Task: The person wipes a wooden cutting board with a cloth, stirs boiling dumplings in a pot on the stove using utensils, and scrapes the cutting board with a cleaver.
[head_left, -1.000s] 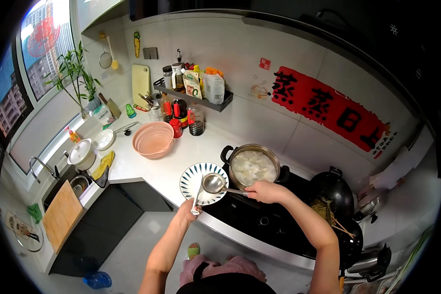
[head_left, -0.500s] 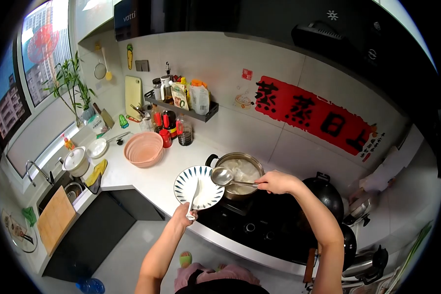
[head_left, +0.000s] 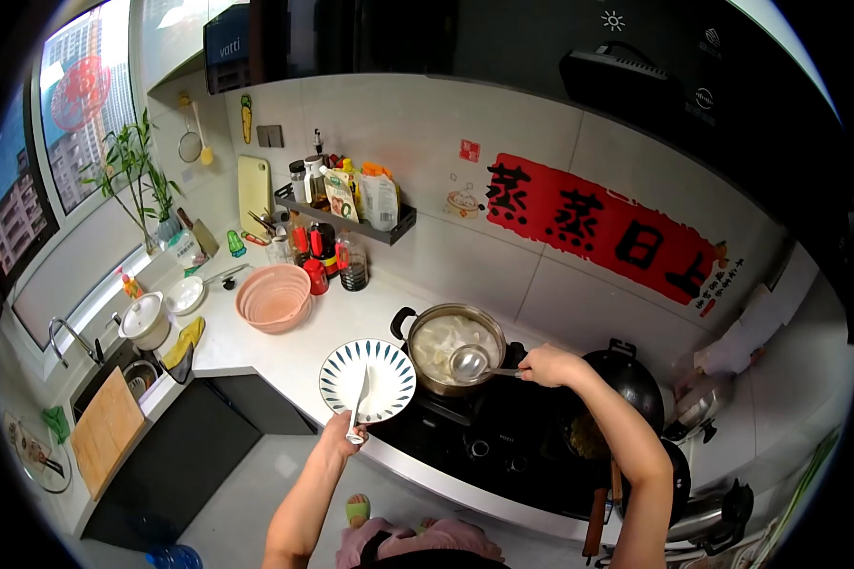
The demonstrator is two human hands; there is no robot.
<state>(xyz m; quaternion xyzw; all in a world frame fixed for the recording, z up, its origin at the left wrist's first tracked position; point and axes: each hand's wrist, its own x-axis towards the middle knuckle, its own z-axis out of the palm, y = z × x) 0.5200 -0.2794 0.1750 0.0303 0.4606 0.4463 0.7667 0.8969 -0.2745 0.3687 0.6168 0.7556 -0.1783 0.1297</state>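
Observation:
My left hand (head_left: 340, 436) is closed on the near rim of a white shallow bowl (head_left: 391, 387) with dark leaf-shaped marks around its edge. A white spoon (head_left: 359, 406) lies in the bowl, its handle end under my left fingers. With fingers wrapped round its handle, my right hand (head_left: 550, 366) holds a metal ladle (head_left: 469, 362). The ladle's head is inside the steel pot (head_left: 417, 368), at the surface of cloudy liquid. Pale pieces (head_left: 446, 332) that look like dumplings are in the liquid. The bowl is just left of the pot, near the counter's front edge.
Right of the pot, black woks (head_left: 626, 379) sit by the cooktop (head_left: 484, 436), near my right forearm. A pink basin (head_left: 273, 299) stands on the counter at left, beside bottles (head_left: 353, 264). The range hood (head_left: 503, 47) hangs overhead.
The ladle has moved from above the bowl's right edge, rightward and down into the pot. The bowl has moved slightly left, away from the pot. The view has shifted a little.

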